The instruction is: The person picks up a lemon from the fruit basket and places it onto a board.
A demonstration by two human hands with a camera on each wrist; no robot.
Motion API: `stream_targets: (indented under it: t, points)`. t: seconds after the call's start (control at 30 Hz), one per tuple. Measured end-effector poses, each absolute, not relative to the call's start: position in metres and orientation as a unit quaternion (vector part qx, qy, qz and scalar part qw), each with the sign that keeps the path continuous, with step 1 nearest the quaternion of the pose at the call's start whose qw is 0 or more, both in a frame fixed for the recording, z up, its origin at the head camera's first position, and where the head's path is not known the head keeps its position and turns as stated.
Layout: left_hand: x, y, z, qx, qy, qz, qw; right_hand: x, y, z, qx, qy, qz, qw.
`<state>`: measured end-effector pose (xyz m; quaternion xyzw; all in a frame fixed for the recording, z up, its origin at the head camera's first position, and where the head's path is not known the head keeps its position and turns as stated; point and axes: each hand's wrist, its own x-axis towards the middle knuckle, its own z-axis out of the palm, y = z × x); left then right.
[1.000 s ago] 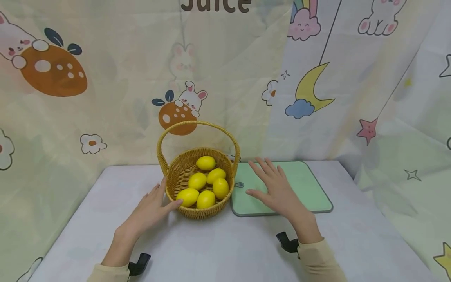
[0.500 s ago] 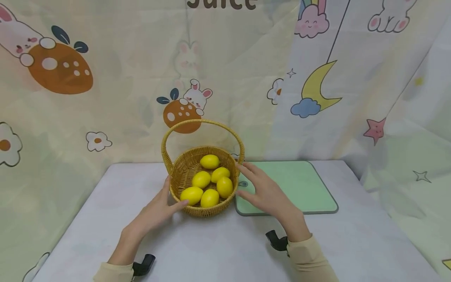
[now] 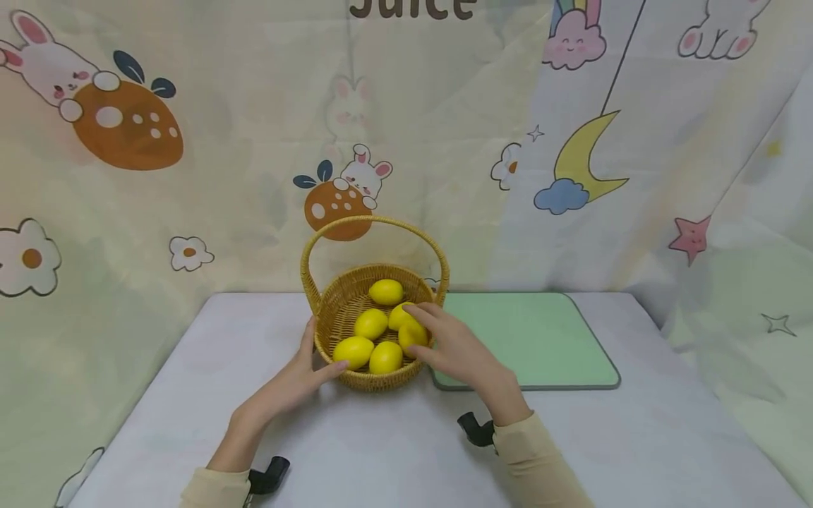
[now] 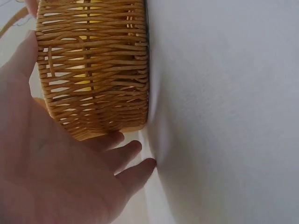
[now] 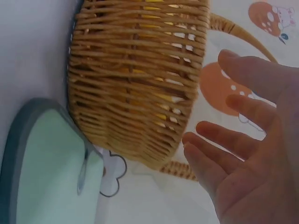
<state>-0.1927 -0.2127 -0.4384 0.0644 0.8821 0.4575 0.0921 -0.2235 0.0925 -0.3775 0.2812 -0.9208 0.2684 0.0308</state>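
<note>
A wicker basket (image 3: 379, 383) with a tall arched handle stands upright on the table, holding several yellow lemons (image 3: 371, 324). My left hand (image 3: 286, 381) is at the basket's left side, thumb on the front rim and fingers extended along the outer wall. In the left wrist view those fingers (image 4: 135, 179) look fairly straight beside the weave. Over the basket's right rim reaches my right hand (image 3: 460, 349), thumb and fingers spread apart above the rightmost lemon (image 3: 411, 339), which it partly covers. Whether it touches that lemon cannot be told. The right wrist view shows nothing between its fingers.
A pale green cutting board (image 3: 527, 342) with a grey edge lies flat just right of the basket, under the right forearm's far side. The white table (image 3: 406, 451) ends at a printed cloth backdrop (image 3: 444, 141) close behind the basket.
My right hand has moved left, from above the cutting board to over the basket's right side. My left hand keeps its place at the basket. The head view has shifted slightly.
</note>
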Motion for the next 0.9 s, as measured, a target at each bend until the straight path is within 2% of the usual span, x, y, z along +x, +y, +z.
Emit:
stream_targets:
  t: [0.23, 0.57, 0.9]
  points:
    - [-0.191, -0.209, -0.438, 0.056, 0.872, 0.476, 0.097, -0.232, 0.078, -0.387, 0.262, -0.934, 0.242, 0.018]
    - [-0.193, -0.207, -0.441, 0.049, 0.862, 0.494, 0.098, -0.235, 0.059, -0.385, 0.222, -0.959, 0.172, 0.042]
    - [-0.192, -0.207, -0.443, 0.050, 0.856, 0.507, 0.086, -0.238, 0.046, -0.391, 0.227, -0.967, 0.103, 0.056]
